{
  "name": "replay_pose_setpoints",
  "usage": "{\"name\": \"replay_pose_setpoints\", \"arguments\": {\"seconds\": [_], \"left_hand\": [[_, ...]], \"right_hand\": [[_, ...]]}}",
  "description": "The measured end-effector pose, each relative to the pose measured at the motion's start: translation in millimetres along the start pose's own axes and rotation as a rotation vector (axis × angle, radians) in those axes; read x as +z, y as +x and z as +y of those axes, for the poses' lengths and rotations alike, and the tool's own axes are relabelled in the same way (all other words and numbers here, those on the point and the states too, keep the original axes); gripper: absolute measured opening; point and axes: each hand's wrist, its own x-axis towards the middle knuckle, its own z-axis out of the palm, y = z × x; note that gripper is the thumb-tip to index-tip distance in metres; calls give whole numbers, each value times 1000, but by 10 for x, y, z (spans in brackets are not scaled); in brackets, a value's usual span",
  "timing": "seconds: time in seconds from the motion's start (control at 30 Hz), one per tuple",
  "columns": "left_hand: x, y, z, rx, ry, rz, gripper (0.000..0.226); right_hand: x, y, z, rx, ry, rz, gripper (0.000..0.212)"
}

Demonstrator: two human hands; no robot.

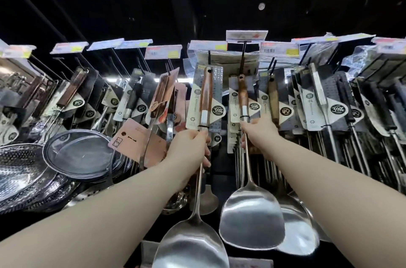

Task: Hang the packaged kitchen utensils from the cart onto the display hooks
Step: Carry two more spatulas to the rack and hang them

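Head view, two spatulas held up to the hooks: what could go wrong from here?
1. The left hand and right hand each hold only a thin steel shaft, so the left spatula or right spatula may twist or slip.
2. The hooks sit in a crowded row; a card sleeve could snag the neighbouring packs.
3. The two blades hang close and may knock together.

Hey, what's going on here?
A person is stocking shop display hooks. The left hand grips the shaft of a carded, wood-handled steel spatula, its top raised to a black hook; whether it is threaded on is unclear. The right hand holds the shaft of a second wood-handled steel spatula, its top at the neighbouring hook. Round steel mesh strainers lie at the left.
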Motion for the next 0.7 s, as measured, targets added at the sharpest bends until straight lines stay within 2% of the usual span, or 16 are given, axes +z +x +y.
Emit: {"name": "replay_pose_setpoints", "arguments": {"seconds": [0.1,0.3,0.37,0.43,0.47,0.53,0.6,0.63,0.7], "left_hand": [[32,10,-33,13,4,-4,30],[104,60,-81,21,2,5,31],[142,72,-78,25,0,5,31],[195,79,-56,29,-7,-1,30],[227,82,-44,32,-12,-8,30],[295,96,-10,35,-23,-26,30],[373,113,32,40,-42,-43,29],[414,119,54,45,-55,-49,29],[506,116,89,54,-83,-67,29]], "right_hand": [[98,76,189,26,-73,-30,30],[134,134,348,46,-108,-35,21],[75,148,337,25,-286,-4,29],[-19,118,279,-57,-519,98,35],[-71,81,243,-122,-544,149,34],[-156,-13,138,-202,-331,109,32],[-193,-167,-8,-116,13,-117,39],[-201,-219,-61,-61,80,-224,43],[-201,-228,-91,-25,121,-333,42]]}}
